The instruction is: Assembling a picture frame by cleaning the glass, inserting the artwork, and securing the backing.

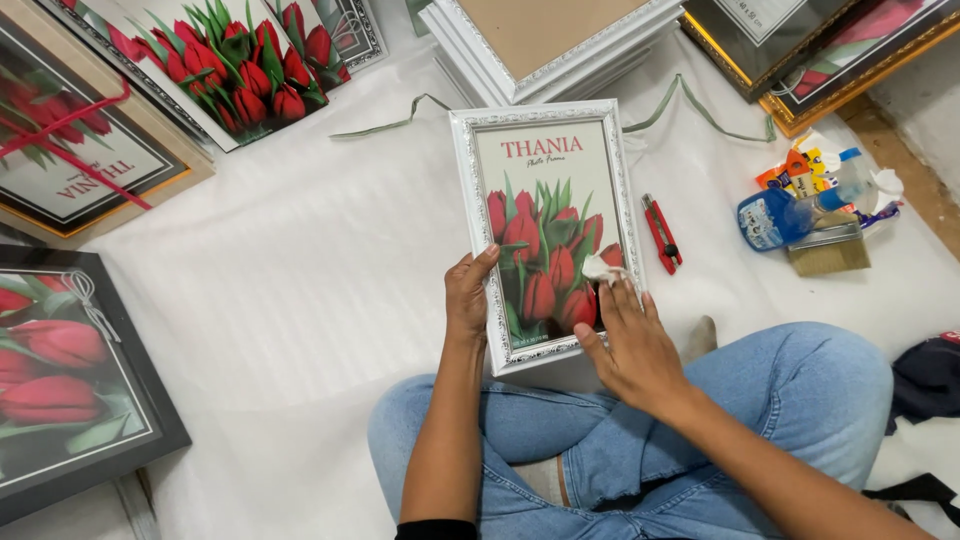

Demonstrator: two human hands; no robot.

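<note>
Gripping the near left edge of a white picture frame (548,232) of red tulips, the left hand (467,297) steadies it above crossed knees while the right hand (630,338) presses a small white cloth (604,269) to its glass; beyond lie a red cutter (661,233) and a blue bottle (775,217).

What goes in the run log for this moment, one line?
left hand: grips white picture frame by its left edge | right hand: presses small white cloth on the frame's front | red utility knife: on sheet beside frame
</note>
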